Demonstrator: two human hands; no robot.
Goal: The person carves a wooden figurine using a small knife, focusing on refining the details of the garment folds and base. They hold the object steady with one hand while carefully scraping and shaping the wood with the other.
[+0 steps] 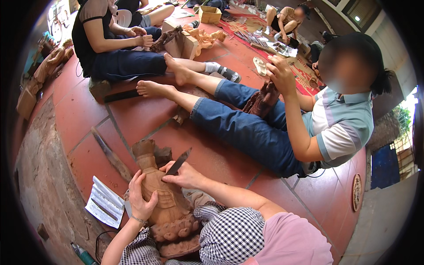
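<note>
A brown carved wooden statue [162,204] lies tilted in my lap, its lobed base toward me and its narrower end pointing away. My left hand [142,198] is wrapped against the statue's left side, thumb and fingers apart on the wood. Pinched in my right hand [185,176] is a dark, flat, pointed piece [180,160], like a blade or stiff strip; its tip points up and right. The right fingers rest close to the statue's upper part. Whether the dark piece's lower edge touches the wood is hidden by my fingers.
Left of the statue are a long wooden stick [109,154] and a white paper sheet [105,204] bearing a dark strip. A green-handled tool [83,255] lies lower left. A co-worker's legs [247,119] stretch across the red tiles [145,119] ahead; other people sit farther back.
</note>
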